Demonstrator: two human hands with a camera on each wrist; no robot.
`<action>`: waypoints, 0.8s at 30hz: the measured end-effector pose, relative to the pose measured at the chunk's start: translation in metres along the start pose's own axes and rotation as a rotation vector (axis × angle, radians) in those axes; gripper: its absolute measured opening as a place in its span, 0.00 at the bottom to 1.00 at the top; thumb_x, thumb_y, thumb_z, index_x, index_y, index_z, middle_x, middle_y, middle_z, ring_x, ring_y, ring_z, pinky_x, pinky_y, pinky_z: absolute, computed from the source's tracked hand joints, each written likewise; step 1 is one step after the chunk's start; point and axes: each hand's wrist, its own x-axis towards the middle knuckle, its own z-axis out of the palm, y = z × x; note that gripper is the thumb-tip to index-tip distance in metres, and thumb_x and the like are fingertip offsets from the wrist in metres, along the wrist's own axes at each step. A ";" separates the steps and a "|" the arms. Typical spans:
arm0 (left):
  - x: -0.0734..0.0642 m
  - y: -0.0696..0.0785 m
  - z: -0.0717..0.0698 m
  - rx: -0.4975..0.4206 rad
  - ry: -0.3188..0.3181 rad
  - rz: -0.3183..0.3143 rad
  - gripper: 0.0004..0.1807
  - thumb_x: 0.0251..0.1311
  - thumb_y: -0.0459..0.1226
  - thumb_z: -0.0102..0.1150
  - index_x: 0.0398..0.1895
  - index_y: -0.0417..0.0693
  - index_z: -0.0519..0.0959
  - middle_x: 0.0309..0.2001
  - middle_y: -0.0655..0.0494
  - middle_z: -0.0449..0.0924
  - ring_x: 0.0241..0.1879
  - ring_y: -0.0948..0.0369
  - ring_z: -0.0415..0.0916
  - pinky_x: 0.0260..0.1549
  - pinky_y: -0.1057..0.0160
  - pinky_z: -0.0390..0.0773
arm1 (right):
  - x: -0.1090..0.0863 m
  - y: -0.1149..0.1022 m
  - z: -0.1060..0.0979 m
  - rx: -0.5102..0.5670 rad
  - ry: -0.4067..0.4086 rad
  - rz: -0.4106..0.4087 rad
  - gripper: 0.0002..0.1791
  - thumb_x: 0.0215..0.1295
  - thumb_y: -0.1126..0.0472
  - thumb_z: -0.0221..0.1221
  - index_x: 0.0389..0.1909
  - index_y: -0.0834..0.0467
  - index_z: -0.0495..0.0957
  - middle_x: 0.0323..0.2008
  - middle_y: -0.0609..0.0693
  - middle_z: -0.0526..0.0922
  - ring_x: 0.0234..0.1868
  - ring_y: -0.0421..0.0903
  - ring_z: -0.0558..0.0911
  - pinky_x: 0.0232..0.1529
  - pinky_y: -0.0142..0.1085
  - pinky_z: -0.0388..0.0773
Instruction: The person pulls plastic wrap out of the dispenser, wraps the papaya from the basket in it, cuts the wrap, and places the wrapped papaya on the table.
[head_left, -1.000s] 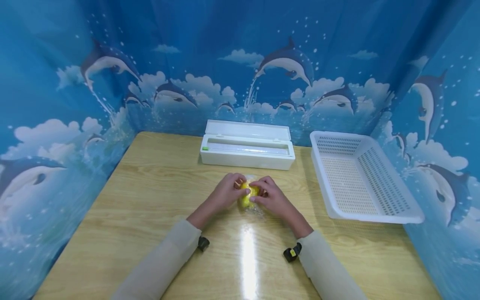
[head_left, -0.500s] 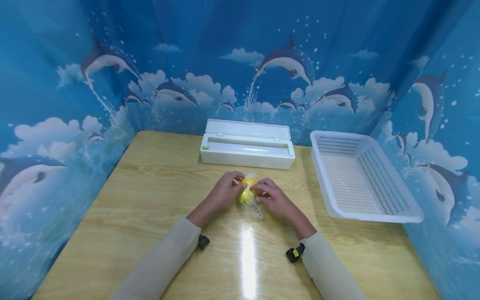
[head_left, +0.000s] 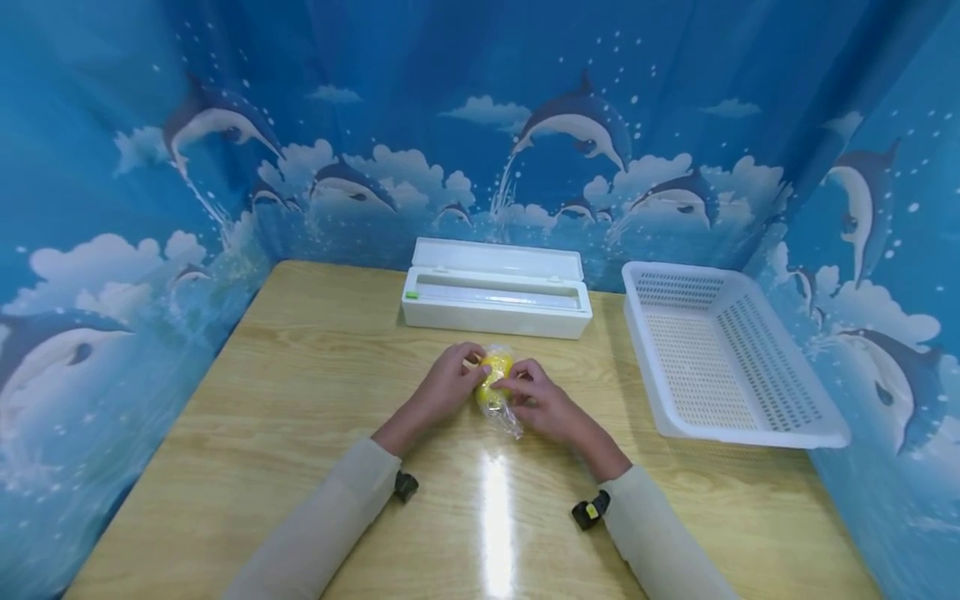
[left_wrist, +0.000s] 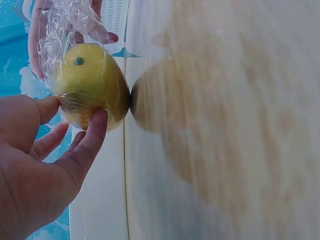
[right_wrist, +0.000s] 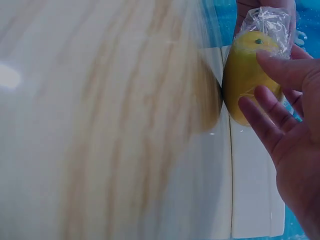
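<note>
A yellow fruit (head_left: 498,364) with a green stem spot stands on the table, wrapped in clear cling film (head_left: 507,425). Loose, crumpled film sticks out past its near end in the head view. My left hand (head_left: 447,382) holds the fruit from the left, thumb and fingertips against its side, as the left wrist view (left_wrist: 90,85) shows. From the right, my right hand (head_left: 549,406) touches the wrapped fruit with an extended finger. The right wrist view has this hand's thumb (right_wrist: 280,67) over the fruit's stem end and its fingers loosely spread alongside.
Behind the hands, a white cling film dispenser box (head_left: 495,320) stands with its lid raised, a film roll inside and a green slider at its left. A white perforated basket (head_left: 660,392) sits on the right of the wooden table (head_left: 300,400). Blue dolphin-print curtains (head_left: 420,75) surround the table.
The right hand's fingers have loosened and shifted on the film, a finger now lying straighter over the fruit. More film shows at the near end. The left hand stays on the fruit.
</note>
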 end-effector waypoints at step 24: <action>-0.005 0.000 0.004 -0.025 -0.024 0.089 0.07 0.71 0.38 0.58 0.48 0.49 0.81 0.43 0.56 0.79 0.41 0.61 0.75 0.41 0.62 0.79 | -0.002 0.005 0.003 0.074 0.081 0.059 0.07 0.68 0.66 0.63 0.42 0.56 0.87 0.47 0.50 0.74 0.48 0.43 0.74 0.47 0.32 0.77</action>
